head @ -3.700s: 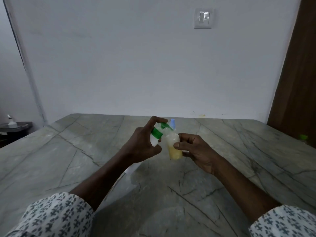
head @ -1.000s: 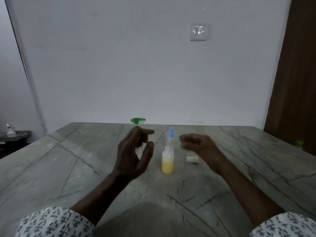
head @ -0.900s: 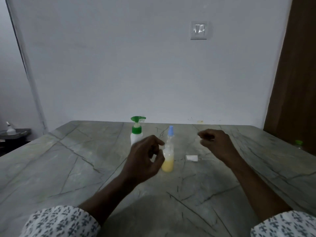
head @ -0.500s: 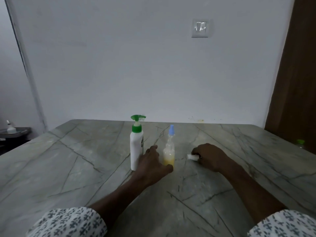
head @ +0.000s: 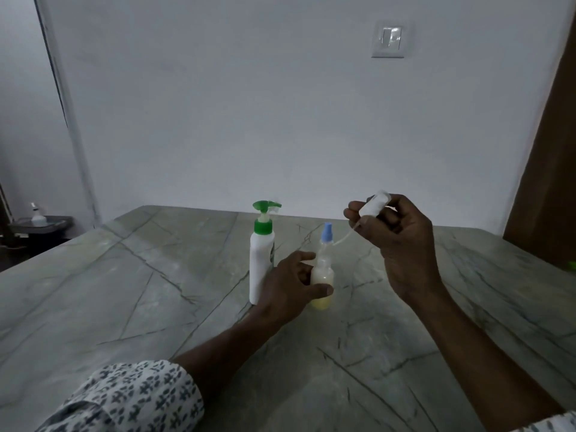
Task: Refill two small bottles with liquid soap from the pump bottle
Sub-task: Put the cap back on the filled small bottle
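The right grip has risen off the bench, lifting the white cap that lay there; curled fingers pinch it, its thin tube hanging down-left. The left grip now wraps the blue-topped small bottle, part-filled with yellow liquid, standing mid-bench. The green-topped white pump bottle stands upright just left of it

I've one cam only, head-worn, wide-angle: looks fwd & down across the counter to the back wall; left hand & right hand sit close, mid-frame.
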Demonstrator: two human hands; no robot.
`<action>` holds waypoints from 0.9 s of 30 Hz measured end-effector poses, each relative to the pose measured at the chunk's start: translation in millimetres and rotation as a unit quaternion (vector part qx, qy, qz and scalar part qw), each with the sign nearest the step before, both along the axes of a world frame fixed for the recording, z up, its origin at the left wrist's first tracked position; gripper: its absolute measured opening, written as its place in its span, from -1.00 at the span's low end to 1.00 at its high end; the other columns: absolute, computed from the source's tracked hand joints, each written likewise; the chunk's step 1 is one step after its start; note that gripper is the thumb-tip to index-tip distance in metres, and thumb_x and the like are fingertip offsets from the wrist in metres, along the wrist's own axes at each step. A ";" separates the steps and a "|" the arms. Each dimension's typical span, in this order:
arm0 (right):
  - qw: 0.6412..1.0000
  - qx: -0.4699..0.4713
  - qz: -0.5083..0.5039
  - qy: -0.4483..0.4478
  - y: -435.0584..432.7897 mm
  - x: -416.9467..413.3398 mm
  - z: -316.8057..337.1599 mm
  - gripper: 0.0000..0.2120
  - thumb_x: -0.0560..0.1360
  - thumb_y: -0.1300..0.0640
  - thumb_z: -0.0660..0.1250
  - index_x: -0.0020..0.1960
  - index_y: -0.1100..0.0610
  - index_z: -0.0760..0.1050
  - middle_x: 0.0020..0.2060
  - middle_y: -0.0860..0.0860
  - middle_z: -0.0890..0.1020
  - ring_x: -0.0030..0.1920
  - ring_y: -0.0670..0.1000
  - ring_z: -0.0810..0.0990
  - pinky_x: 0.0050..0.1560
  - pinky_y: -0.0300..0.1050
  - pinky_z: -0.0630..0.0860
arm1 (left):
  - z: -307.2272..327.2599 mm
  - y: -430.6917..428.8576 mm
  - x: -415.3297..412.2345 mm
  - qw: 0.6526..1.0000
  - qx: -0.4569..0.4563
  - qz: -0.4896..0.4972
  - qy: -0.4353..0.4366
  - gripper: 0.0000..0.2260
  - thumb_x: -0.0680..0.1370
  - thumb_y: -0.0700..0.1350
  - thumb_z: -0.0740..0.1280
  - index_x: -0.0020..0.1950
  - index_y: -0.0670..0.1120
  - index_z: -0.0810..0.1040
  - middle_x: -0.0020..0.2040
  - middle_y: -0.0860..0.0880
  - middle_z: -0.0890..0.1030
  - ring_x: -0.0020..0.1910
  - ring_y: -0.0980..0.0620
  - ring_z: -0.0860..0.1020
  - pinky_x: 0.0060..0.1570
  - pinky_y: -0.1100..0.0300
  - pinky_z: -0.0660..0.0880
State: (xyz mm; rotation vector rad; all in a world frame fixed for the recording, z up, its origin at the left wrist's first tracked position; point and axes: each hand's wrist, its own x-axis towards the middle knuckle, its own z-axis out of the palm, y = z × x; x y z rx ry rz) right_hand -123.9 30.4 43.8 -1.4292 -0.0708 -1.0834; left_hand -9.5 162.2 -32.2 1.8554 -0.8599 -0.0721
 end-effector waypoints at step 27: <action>0.959 -0.136 0.000 0.248 -12.3 37.1 -42.1 -0.83 0.45 0.24 0.44 0.04 0.14 0.65 -0.09 0.08 0.71 -0.02 0.09 0.68 0.08 0.05 0.62 | -4.8 -4.2 4.9 0.999 -0.010 -0.003 0.053 -0.21 0.34 -0.03 0.58 0.47 -0.03 0.26 0.23 -0.04 0.61 0.12 0.01 0.62 0.17 0.00 0.56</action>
